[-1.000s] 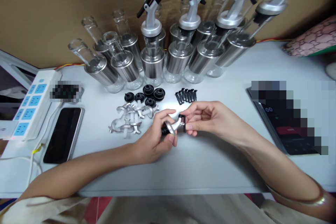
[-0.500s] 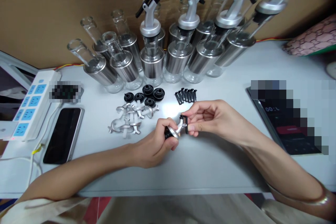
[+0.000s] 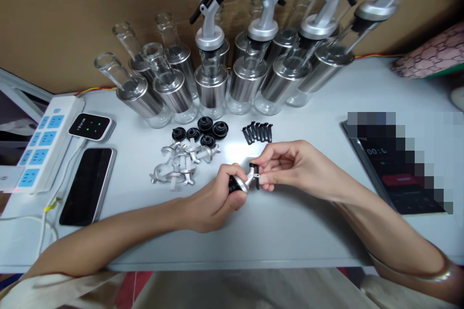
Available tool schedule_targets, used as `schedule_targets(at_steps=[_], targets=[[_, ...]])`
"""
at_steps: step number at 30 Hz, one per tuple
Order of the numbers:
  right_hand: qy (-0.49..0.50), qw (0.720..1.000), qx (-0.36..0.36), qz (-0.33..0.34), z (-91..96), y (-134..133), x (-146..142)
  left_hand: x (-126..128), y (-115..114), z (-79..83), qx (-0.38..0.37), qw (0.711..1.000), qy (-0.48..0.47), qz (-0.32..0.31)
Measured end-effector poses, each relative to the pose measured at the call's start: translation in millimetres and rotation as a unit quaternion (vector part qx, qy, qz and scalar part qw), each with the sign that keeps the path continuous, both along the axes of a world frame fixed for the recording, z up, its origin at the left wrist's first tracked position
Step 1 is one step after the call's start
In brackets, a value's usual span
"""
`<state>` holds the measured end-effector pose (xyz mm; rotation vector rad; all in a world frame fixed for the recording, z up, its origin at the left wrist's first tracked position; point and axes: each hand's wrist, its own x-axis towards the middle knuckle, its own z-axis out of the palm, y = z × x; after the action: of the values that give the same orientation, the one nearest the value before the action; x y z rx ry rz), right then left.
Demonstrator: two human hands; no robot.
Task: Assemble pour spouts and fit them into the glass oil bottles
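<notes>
My left hand (image 3: pixel 221 198) is closed round the base of a silver bottle pourer (image 3: pixel 241 183), its black stopper end inside my fingers. The spout points up and to the right. At that spout my right hand (image 3: pixel 286 166) pinches a black lever (image 3: pixel 257 176) between thumb and fingers; the lever sits against the silver fork of the spout. Beyond my hands lie several silver pourer spouts (image 3: pixel 188 169) in a loose pile, a cluster of black stoppers (image 3: pixel 205 125) and a row of small black levers (image 3: pixel 258 132).
Glass bottles with metal sleeves (image 3: pixel 211 88) stand along the back, some topped with pourers. On the left are a power strip (image 3: pixel 38 154), a small white device (image 3: pixel 91 126) and a phone (image 3: pixel 87 186). A tablet (image 3: pixel 391 174) lies on the right, near a pink patterned item (image 3: pixel 427 53).
Both hands stay on the pourer and lever. The pourer and my fingers have shifted very slightly downward; the lever keeps its place at the spout.
</notes>
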<state>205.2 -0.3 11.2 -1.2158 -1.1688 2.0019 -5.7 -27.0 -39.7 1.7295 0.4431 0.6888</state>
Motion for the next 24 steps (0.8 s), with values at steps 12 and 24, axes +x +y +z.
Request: schedule_targets(at_steps=[12,24], targets=[[-0.019,0.998,0.053,-0.016,2.1,-2.1,-2.9,4.6,4.3,1.3,0.078,0.996,-0.049,0.017],[-0.015,0.995,0.089,-0.030,-1.0,-4.4,-5.1,4.6,2.5,2.1,0.065,0.996,-0.033,0.042]])
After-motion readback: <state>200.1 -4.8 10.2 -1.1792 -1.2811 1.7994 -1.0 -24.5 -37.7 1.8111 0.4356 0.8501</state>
